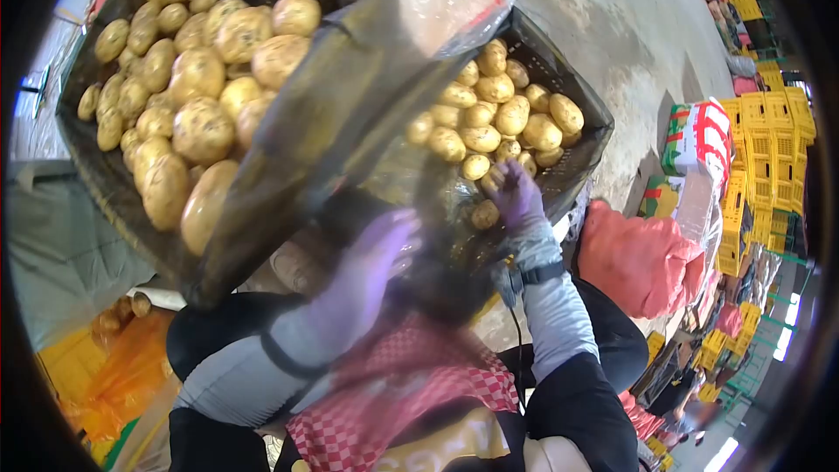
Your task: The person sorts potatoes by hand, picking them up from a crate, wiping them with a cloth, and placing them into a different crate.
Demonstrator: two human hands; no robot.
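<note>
My left hand [367,267], in a purple glove, is smeared by motion beside the dark sheet wall of the left bin. Its fingers look stretched out, and no object shows in it. My right hand [517,197], also gloved, reaches into the right black crate [587,118] at the near edge of a pile of smaller potatoes [481,139]. Those fingers are curled; what they hold, if anything, is hidden. A single potato [485,214] lies just left of this hand, on clear plastic lining. Larger potatoes [203,131] fill the left bin [96,162].
Clear plastic film [459,0] drapes over the divider between the bins. A pink sack [638,258], printed cartons [696,138] and stacked yellow crates [773,149] stand at right. An orange bag [131,367] lies at lower left. A cord [517,341] hangs from my right wrist.
</note>
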